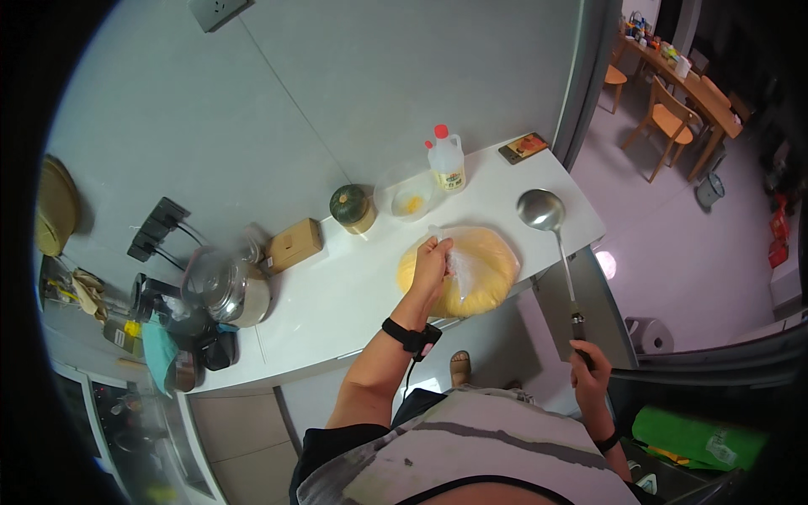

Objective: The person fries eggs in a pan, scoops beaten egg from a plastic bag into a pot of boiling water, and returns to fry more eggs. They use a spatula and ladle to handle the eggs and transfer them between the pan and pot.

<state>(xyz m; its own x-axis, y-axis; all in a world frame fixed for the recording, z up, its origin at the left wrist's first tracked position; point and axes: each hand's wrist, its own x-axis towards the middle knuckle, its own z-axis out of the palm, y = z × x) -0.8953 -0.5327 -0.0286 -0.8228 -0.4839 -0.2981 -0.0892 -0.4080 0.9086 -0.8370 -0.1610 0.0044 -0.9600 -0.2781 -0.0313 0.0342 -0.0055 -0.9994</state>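
My left hand (433, 264) grips the gathered neck of a clear plastic bag (483, 271) full of yellow, grain-like or powdery stuff, which rests at the counter's front edge. A metal ladle (541, 210) with a long shaft and dark handle is held by that handle in my right hand (590, 369). The ladle's bowl is over the counter's right end, to the right of the bag. Behind the bag stand a clear plastic bowl (413, 201) with a little yellow matter inside and a plastic jug (448, 165) with a red cap.
Along the wall on the white counter (309, 322) are a green squash (349, 204) on a jar, a cardboard box (295, 245) and a large glass jar (237, 293). A phone (523, 148) lies at the back right corner. Below the right end, a cabinet door (590, 303) stands ajar.
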